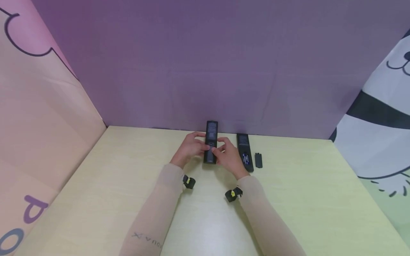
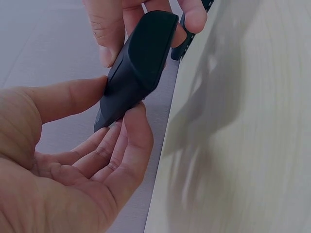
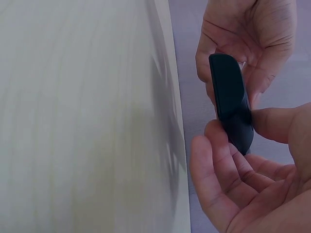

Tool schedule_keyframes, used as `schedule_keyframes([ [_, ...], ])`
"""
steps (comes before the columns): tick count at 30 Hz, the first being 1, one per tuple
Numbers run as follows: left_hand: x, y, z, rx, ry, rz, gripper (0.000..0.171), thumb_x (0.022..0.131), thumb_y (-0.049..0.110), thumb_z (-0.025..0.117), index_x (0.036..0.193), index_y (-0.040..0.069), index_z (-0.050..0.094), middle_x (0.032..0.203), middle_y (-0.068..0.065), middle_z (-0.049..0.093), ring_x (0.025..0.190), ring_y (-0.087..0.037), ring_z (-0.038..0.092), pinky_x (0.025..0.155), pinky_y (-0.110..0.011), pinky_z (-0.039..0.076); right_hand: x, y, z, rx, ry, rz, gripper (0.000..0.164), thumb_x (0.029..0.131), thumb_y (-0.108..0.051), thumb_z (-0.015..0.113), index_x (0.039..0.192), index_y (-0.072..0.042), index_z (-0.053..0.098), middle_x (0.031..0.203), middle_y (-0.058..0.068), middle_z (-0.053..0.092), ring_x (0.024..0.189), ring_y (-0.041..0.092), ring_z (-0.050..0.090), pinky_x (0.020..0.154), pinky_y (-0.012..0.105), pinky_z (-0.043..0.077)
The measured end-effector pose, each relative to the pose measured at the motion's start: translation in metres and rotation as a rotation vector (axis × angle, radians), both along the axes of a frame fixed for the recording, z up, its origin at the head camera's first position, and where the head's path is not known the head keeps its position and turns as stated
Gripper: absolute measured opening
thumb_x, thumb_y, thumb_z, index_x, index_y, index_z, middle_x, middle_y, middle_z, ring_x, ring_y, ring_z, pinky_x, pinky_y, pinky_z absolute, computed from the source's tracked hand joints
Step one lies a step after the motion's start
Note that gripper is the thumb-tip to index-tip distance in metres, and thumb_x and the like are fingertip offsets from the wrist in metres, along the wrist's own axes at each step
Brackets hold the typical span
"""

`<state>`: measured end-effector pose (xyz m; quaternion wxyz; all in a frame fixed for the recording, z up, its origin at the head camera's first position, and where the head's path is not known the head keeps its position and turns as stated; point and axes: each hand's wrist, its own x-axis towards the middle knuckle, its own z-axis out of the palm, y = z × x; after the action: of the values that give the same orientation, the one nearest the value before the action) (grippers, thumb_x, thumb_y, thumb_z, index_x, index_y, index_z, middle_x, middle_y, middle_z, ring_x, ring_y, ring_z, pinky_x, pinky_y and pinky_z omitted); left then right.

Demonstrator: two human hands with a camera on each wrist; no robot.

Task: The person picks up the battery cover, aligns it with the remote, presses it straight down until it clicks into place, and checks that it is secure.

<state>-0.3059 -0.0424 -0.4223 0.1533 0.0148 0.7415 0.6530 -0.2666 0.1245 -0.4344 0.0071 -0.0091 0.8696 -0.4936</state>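
Observation:
Both hands hold a black remote control with its labelled back facing up. My left hand grips its left side, thumb on the back face and fingers beneath. From the other side my right hand pinches it between thumb and fingers. In the left wrist view the remote is raised off the table with one end toward the camera, and the right wrist view shows that end too. A second black remote control lies to the right, battery compartment uncovered and batteries visible inside.
A small black battery cover lies right of the second remote on the pale wooden table. Behind the table's back edge stands a purple wall. Printed panels flank both sides. A small black camera is strapped to each wrist.

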Motion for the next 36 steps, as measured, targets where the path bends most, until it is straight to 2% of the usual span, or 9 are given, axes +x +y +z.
schedule_keyframes([
  [9,0.0019,-0.0004,0.0027,-0.016,-0.001,0.011,0.058,0.088,-0.006,0.071,0.142,0.003,0.051,0.111,-0.022,0.07,0.081,-0.021,0.069,0.076,-0.036,0.061,-0.0011,-0.0005,-0.0005,0.037,0.01,0.009,0.049,0.102,-0.024,0.063,0.146,-0.011,0.047,0.103,0.016,0.072,0.063,0.017,0.067,0.062,0.031,0.057],
  [15,0.0019,0.0006,0.0016,-0.022,0.0,0.015,0.057,0.088,-0.007,0.071,0.14,0.003,0.052,0.107,-0.021,0.07,0.077,-0.02,0.068,0.083,-0.043,0.061,-0.0016,-0.0006,-0.0006,0.056,0.016,0.008,0.049,0.102,-0.024,0.064,0.146,-0.01,0.047,0.102,0.017,0.072,0.062,0.017,0.067,0.061,0.03,0.055],
  [22,0.0018,0.0024,0.0002,-0.045,0.008,0.019,0.056,0.088,-0.006,0.071,0.141,0.003,0.053,0.109,-0.023,0.07,0.075,-0.021,0.068,0.083,-0.044,0.06,-0.0023,0.0006,-0.0023,0.084,0.009,0.009,0.05,0.101,-0.026,0.063,0.146,-0.01,0.048,0.103,0.016,0.073,0.063,0.017,0.066,0.06,0.027,0.051],
  [36,0.0016,0.0039,-0.0051,-0.15,0.053,0.049,0.053,0.089,-0.001,0.074,0.138,0.004,0.056,0.113,-0.022,0.07,0.08,-0.022,0.069,0.081,-0.041,0.06,-0.0031,0.0011,-0.0033,0.145,-0.034,0.058,0.059,0.1,-0.027,0.064,0.153,-0.012,0.042,0.116,0.017,0.072,0.08,0.02,0.071,0.07,0.032,0.053],
])
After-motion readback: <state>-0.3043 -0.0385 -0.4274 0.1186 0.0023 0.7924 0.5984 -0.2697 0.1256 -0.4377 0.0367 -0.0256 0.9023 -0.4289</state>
